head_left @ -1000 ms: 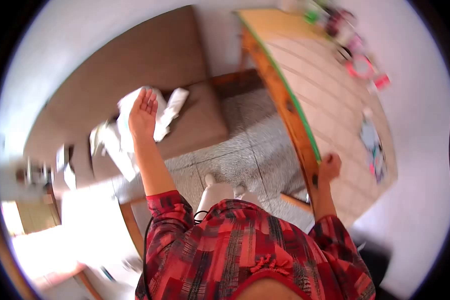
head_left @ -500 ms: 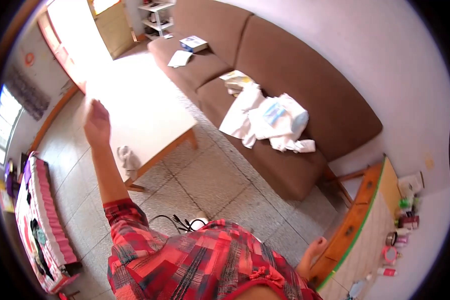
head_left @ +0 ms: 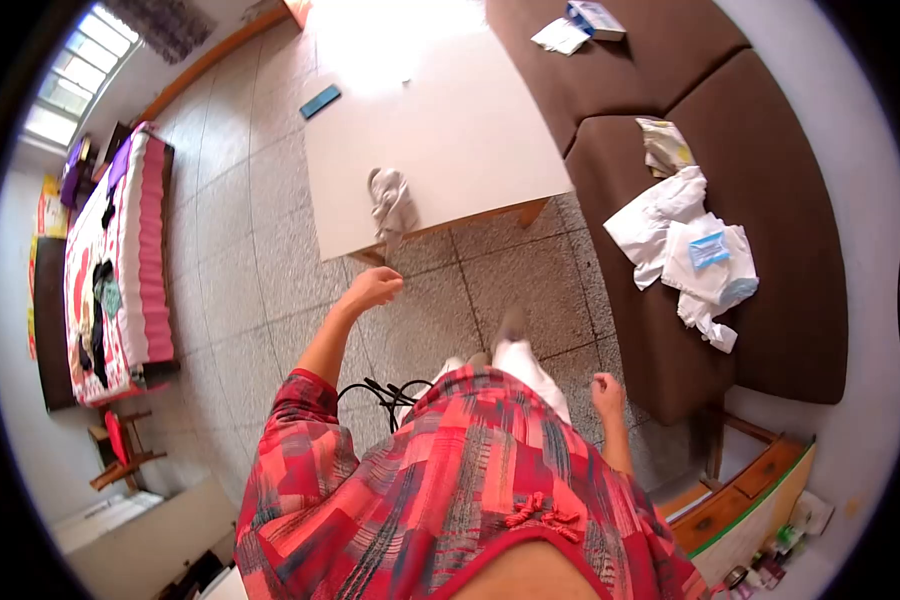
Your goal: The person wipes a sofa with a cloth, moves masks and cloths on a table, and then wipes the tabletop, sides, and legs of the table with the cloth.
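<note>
My left hand [head_left: 375, 288] hangs over the tiled floor just short of the table's near edge, fingers loosely curled together with nothing visible in them. Nearest to it on the white table [head_left: 450, 130] lies a crumpled beige cloth [head_left: 392, 203], apart from the hand. A dark blue phone-like slab [head_left: 320, 101] rests at the table's left edge. Down at my right side, my right hand [head_left: 607, 392] is curled into a loose fist near the front of the brown sofa [head_left: 660, 380]. It touches nothing that I can see.
White clothes [head_left: 660, 222] and a blue-and-white packet [head_left: 709, 250] lie on the sofa. Black cables [head_left: 380, 392] show beside my legs. A bed with pink edging [head_left: 153, 270] stands at left, a wooden stool [head_left: 120, 450] below it. At lower right is a wooden desk [head_left: 740, 500].
My left arm has drawn back from the table's left edge toward my body. The view has turned and tilted down. The dark blue slab now shows on the table near where that hand was.
</note>
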